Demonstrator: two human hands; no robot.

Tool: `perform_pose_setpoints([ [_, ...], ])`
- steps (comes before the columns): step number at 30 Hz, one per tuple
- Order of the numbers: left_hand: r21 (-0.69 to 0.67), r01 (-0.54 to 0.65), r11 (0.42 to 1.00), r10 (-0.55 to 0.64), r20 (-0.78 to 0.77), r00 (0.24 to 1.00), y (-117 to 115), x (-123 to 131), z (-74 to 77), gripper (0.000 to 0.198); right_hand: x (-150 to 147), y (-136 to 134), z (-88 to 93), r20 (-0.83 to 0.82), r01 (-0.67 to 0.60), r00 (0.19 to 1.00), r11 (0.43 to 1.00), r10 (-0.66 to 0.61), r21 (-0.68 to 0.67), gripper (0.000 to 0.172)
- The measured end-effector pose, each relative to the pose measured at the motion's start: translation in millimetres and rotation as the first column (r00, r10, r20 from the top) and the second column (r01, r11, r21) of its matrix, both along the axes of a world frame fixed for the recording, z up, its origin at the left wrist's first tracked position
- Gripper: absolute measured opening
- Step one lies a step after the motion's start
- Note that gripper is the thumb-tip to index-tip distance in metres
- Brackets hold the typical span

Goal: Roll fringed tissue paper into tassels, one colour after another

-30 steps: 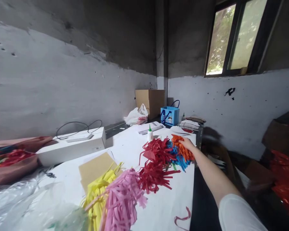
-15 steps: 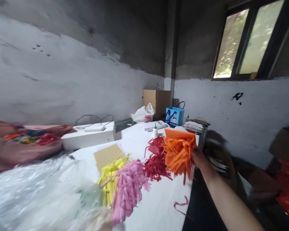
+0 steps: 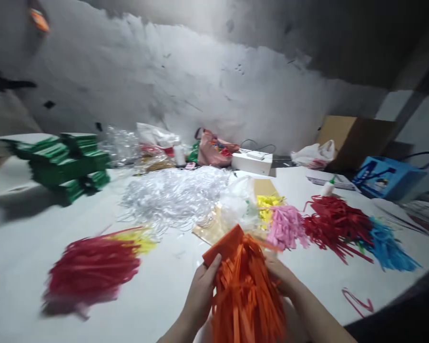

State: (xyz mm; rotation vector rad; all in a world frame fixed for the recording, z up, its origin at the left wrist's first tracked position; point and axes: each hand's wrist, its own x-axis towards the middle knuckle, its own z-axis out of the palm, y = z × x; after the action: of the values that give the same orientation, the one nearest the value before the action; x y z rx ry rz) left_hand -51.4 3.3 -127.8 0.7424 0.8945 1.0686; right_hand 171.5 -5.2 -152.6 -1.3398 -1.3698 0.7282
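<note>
An orange paper tassel [image 3: 248, 286] with many cut strips hangs between my two hands at the near edge of the table. My left hand [image 3: 203, 286] grips its flat upper band, with the thumb on top. From the other side my right hand [image 3: 282, 276] holds it, the fingers partly hidden behind the strips. Beyond it lie a yellow tassel [image 3: 268, 205], a pink tassel [image 3: 286, 226], a red bunch [image 3: 338, 221] and a blue tassel [image 3: 393, 245]. On the left rests a blurred dark red tassel pile [image 3: 96, 267] with yellow at one end.
Clear plastic strands [image 3: 175, 193] spread across the middle of the white table [image 3: 175, 281]. Green stacks [image 3: 62, 162] stand at the left. Toward the back right are a glue bottle [image 3: 328, 186], a blue bag [image 3: 386, 176] and a cardboard box [image 3: 357, 138].
The view has swung left. The orange tassel has come from the table's right side to the front of me, and my left hand now holds it too. A blue tassel shows beside the red bunch.
</note>
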Motion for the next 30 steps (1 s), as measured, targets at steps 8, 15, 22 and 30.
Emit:
perform_pose_setpoints([
  [8,-0.076,-0.026,0.997,0.044,0.253,0.966,20.5,-33.0,-27.2,0.051,-69.5,3.9,18.5,0.416,-0.286,0.896,0.918,0.155,0.274,0.022],
  [15,-0.047,0.12,0.992,-0.083,0.474,0.877,21.3,-35.8,-44.8,0.054,-126.3,32.3,19.1,0.613,-0.275,0.767,0.96,0.188,0.05,0.009],
  [22,0.041,0.277,0.96,-0.235,0.659,0.715,22.4,-34.4,-46.2,0.06,-62.2,19.4,34.1,0.453,-0.51,0.65,0.793,0.61,-0.334,0.015],
  [30,0.03,0.33,0.944,-0.252,0.712,0.655,20.2,-33.7,-36.7,0.063,-39.7,15.6,47.5,0.488,-0.354,0.796,0.929,0.358,-0.104,0.017],
])
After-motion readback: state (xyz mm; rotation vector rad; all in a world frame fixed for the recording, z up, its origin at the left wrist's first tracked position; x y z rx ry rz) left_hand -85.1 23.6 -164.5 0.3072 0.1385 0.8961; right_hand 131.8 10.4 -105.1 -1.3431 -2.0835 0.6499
